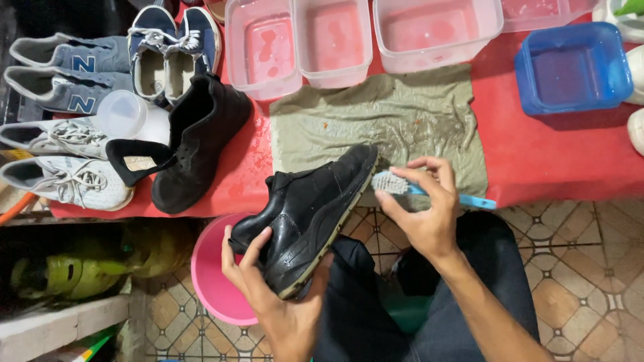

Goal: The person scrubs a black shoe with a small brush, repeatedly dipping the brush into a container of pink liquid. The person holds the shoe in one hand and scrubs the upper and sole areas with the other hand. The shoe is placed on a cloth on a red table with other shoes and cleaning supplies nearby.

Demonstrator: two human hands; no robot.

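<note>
My left hand [258, 281] grips a wet black shoe [312, 211] by its heel end, sole turned toward me, toe pointing up at the table edge. My right hand [422, 208] holds a blue-handled brush [429, 190] whose white bristles touch the shoe's toe and sole rim. Both hands work just in front of the red table [563, 157], above my lap. A damp olive cloth [389, 124] lies on the table behind the shoe.
A second black shoe [194, 144] lies on the table's left, beside white sneakers [64, 161], grey sneakers [67, 74] and navy sneakers [171, 50]. Clear tubs [429, 33] and a blue tub [573, 67] hold water at the back. A pink bucket [211, 275] stands on the tiled floor.
</note>
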